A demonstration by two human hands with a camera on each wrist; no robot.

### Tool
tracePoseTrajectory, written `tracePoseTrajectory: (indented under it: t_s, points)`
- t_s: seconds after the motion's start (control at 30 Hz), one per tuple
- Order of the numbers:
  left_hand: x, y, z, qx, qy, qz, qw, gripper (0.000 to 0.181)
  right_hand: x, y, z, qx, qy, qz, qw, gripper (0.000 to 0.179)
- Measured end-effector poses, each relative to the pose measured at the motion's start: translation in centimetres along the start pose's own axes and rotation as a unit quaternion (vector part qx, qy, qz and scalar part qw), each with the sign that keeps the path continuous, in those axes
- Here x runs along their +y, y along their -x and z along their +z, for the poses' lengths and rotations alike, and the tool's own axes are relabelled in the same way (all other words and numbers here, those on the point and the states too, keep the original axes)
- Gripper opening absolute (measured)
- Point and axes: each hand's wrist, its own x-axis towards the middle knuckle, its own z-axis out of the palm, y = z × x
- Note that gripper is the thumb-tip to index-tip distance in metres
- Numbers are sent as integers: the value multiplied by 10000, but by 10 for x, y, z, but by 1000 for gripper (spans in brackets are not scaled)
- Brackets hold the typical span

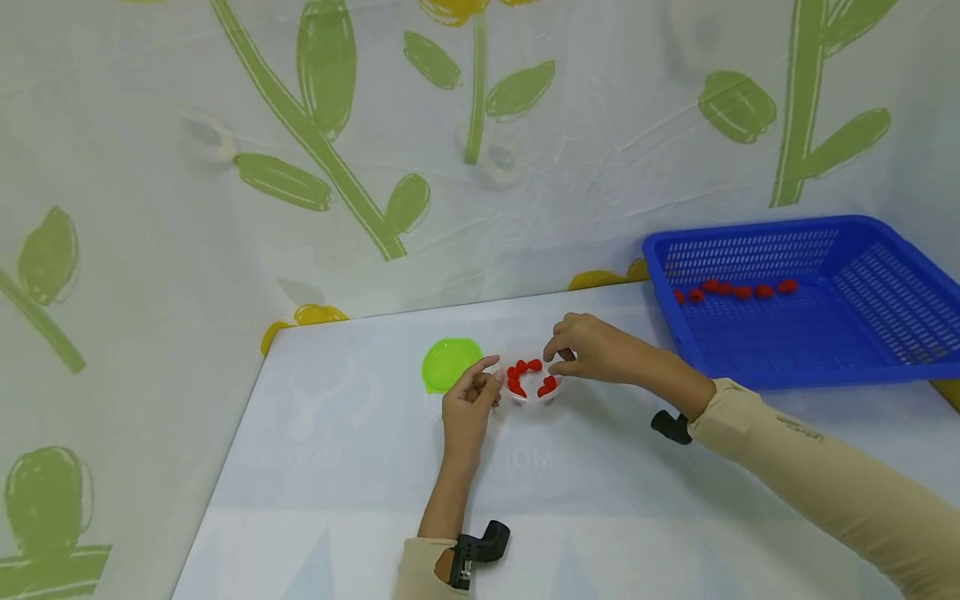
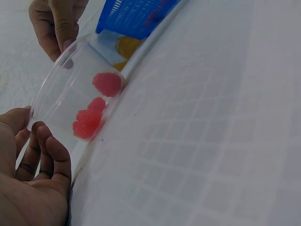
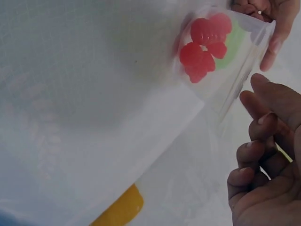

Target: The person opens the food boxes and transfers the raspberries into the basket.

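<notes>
A clear plastic bowl [image 1: 532, 401] stands on the white table with several red raspberry-like pieces [image 1: 513, 374] around the inside of its base. At its left side my left hand [image 1: 467, 408] pinches the rim [image 2: 41, 96] between thumb and fingers, as the left wrist view shows. My right hand [image 1: 600, 350] hovers at the opposite edge of the bowl, fingers loosely bent and thumb apart. Nothing shows between the right fingertips [image 3: 260, 81] in the right wrist view. Just behind my left hand lies a bright green round lid [image 1: 444, 363].
A blue plastic basket [image 1: 765, 379] stands at the back right, with several red pieces [image 1: 742, 292] along its far side. Behind the table hangs a white sheet [image 1: 570, 208] printed with green leaves. Each wrist wears a small black camera [image 1: 480, 546].
</notes>
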Motion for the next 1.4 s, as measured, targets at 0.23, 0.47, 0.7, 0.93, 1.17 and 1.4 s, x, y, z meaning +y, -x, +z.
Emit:
tracePoseTrajectory:
  t_s: [0.23,0.47,0.7,0.93,1.17,1.4]
  points:
    - [0,0,0,-11,42,-11,10000,29,-1,-9,5,-498,-18,189,9986,23]
    - [1,1,-1,-11,38,21,10000,29,-4,-20,8,-930,245,58,9953,21]
    - [2,1,0,-10,64,21,10000,28,-6,-28,12,-1267,577,-288,9898,12]
    - [3,1,0,13,-41,-36,10000,28,-7,-33,12,-1497,635,-347,9861,8]
    - [3,0,1,12,0,57,10000,29,-4,-33,11,-1544,740,-462,9841,8]
    - [1,0,0,-4,-22,36,10000,29,-2,-29,11,-1253,626,-647,9880,8]
